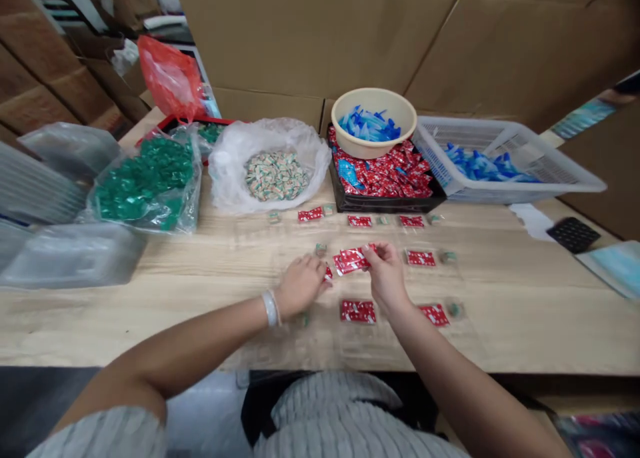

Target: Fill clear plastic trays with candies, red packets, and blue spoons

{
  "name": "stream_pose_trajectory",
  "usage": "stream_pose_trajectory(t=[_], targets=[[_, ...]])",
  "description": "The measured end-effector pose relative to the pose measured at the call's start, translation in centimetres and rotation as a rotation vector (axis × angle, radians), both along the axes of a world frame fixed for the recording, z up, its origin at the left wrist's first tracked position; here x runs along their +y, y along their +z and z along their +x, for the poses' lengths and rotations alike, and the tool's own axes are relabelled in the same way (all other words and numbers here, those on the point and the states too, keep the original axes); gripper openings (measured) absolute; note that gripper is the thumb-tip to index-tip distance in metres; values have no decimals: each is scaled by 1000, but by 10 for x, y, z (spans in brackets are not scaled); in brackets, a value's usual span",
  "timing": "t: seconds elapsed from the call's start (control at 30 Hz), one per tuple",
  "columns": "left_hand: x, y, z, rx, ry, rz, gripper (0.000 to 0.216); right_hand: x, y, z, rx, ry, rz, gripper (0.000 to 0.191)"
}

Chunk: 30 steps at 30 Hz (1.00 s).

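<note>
My right hand [387,281] pinches a few overlapping red printed packets [350,261] above the middle of the table. Just to its left, my left hand [301,286] has its fingers closed over another red packet [328,275], whose end shows past the fingertips. Clear plastic trays [310,348] lie in rows beneath both hands, hard to make out. In them are single red packets, such as one red packet [358,311] near the front, and small green-and-white wrapped pieces [449,257]. One wrapped piece [321,249] sits right above my left fingers.
Along the back stand a bag of green packets [145,178], a white bag of wrapped pieces [277,175], a black box of red packets [390,203] with a cream bowl [374,150] on it, and a white basket [520,190] of blue items. Stacked clear trays [70,255] stand left.
</note>
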<state>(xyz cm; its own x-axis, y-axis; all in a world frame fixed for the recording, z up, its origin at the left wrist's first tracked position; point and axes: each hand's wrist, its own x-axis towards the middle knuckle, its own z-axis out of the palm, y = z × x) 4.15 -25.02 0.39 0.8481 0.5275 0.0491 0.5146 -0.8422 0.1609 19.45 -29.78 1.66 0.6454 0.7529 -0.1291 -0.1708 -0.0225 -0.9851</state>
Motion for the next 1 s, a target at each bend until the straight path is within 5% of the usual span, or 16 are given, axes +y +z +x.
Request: stream_pose_trajectory(t=[0.13,0.27,0.47,0.57,0.67,0.77,0.87,0.93,1.0], targets=[[-23,-1,-8,22,9,3,27,55,-17,-16,-156,171,6,20],[-15,8,-47,-108,-21,25,29,78,-34,-45,-480,367,-72,8],[78,11,-109,-161,455,220,28,70,-40,-60,-908,515,-171,4],[120,-8,-109,-48,502,165,25,71,-37,-54,-971,523,-154,4],[129,-19,-103,-39,454,34,26,68,-25,-42,-864,563,-117,10],[99,-14,-113,-129,438,-20,32,47,-7,-40,-565,576,-147,18],[34,-2,-141,-199,335,-63,49,10,1,-58,-361,629,-198,22],[-18,0,-160,-122,142,-165,72,-13,-3,-80,-367,714,-227,21],[-58,-6,-173,-48,96,-179,89,-30,-13,-104,-482,792,-238,19]])
